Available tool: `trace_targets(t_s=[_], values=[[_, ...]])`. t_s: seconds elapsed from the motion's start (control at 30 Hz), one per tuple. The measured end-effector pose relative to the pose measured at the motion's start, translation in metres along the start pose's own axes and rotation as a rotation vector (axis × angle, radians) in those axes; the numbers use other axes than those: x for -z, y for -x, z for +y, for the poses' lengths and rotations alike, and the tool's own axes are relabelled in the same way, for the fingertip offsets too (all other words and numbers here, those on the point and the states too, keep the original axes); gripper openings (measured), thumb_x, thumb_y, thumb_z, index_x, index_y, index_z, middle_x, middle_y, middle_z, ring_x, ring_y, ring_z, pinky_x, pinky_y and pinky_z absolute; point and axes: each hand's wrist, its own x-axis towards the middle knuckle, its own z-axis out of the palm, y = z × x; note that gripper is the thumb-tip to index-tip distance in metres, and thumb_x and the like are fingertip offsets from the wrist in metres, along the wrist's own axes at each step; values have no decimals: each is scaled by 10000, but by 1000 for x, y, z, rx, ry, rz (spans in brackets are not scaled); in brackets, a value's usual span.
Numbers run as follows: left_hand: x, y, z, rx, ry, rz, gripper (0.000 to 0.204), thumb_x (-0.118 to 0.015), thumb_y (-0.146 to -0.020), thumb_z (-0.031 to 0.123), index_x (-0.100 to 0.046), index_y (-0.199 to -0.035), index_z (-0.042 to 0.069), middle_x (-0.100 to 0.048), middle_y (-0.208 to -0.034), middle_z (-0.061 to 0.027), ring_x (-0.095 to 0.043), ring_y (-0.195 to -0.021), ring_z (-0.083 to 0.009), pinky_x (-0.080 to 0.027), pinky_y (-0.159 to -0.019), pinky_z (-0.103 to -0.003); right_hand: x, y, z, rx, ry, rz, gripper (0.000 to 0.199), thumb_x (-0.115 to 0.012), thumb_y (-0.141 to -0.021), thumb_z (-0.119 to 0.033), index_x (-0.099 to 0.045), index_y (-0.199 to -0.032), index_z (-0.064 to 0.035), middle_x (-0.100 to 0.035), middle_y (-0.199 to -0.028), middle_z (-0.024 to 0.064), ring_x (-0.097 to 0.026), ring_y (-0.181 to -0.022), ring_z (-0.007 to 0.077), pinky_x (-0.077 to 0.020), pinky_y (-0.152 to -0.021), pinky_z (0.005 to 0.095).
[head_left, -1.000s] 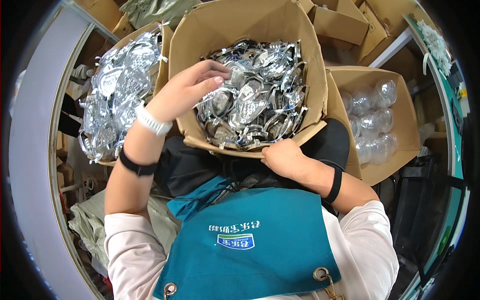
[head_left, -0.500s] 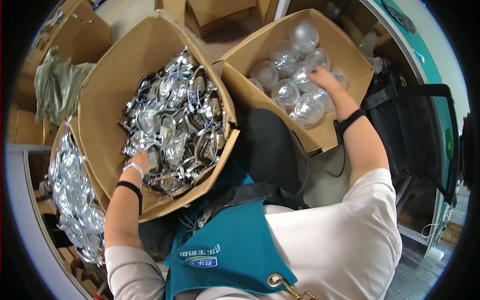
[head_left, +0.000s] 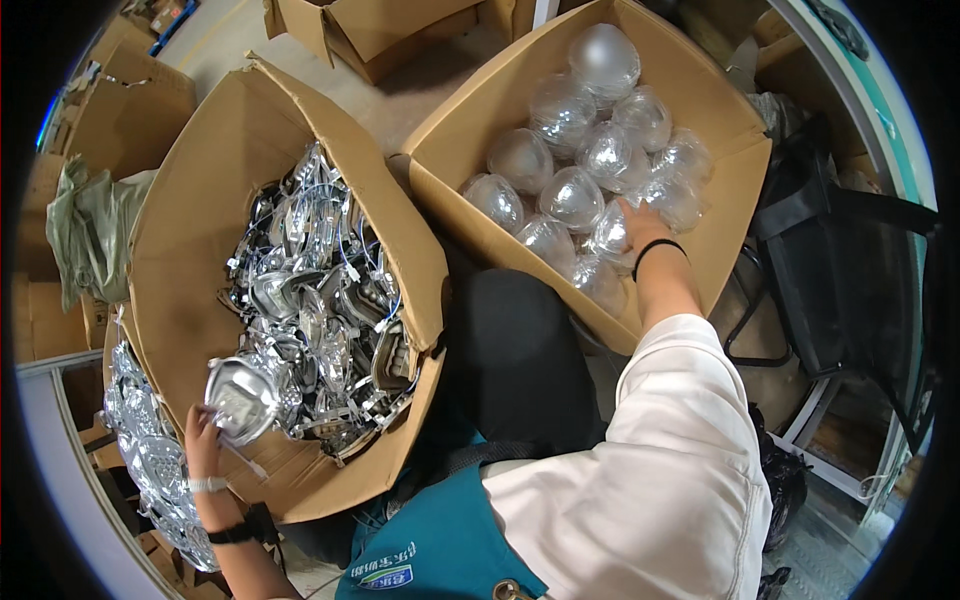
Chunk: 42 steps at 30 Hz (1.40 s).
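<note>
My left hand [head_left: 203, 440] is closed on the edge of a shiny silver shell-shaped part [head_left: 243, 400], lifted at the near left side of the left cardboard box [head_left: 190, 270]. A thin pale wire with a small white connector hangs from the part. Below it in that box lies a heap of similar silver parts [head_left: 320, 310] with wires tangled among them. My right hand [head_left: 645, 228] reaches into the right cardboard box [head_left: 480, 120], its fingers curled against a clear plastic dome [head_left: 612, 235]. Several more clear domes [head_left: 572, 198] lie around it, some nested together.
More silver wrapped pieces [head_left: 150, 440] fill a box at the far left. A grey-green plastic bag [head_left: 90, 225] hangs beyond it. A black chair [head_left: 850, 270] stands at the right, and another open cardboard box [head_left: 390, 35] sits at the back.
My left hand has risen from the heap toward the box's near left side, bringing a silver part with it. My right hand has shifted nearer among the clear domes. The whole view has shifted.
</note>
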Motion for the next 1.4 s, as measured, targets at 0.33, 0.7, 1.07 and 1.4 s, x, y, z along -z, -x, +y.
trace_targets(t_s=[0.33, 0.7, 1.07, 1.4], values=[[-50, 156, 73, -258, 1278, -77, 198, -573, -915, 96, -464, -1043, -9, -425, -890, -53, -420, -677, -89, -366, -513, -195, 34, 26, -10, 59, 7, 80, 1152, -869, -622, -350, -154, -1524, -310, -138, -1575, 179, -210, -1415, 429, -248, -1122, 585], [-116, 236, 135, -666, 1203, 100, 643, -403, -652, -85, -392, -1279, 57, -559, -1142, -147, -593, -973, -211, -517, -812, -298, 123, 345, -170, 1418, -1747, -916, 868, -621, -797, -571, -321, -1455, -91, -426, -1412, 205, -440, -1283, 375, -450, -982, 533], [-83, 293, 61, -796, -241, 532, 930, -822, -630, 447, -419, -1385, 82, -239, -1460, -313, -276, -1335, -515, -268, -1092, -540, -10, 487, -300, 1289, -1634, -1684, 932, -554, -775, -703, -305, -1485, -154, -360, -1504, 91, -378, -1358, 326, -300, -1121, 525], [-110, 311, 39, -755, -245, 518, 1186, -875, -518, 498, -292, -1423, 0, -212, -1492, -306, -295, -1364, -475, -301, -1106, -487, -59, 498, -278, 1282, -1494, -1390, 846, -559, -881, -568, -209, -1506, -116, -354, -1488, 107, -397, -1344, 280, -353, -1102, 448]])
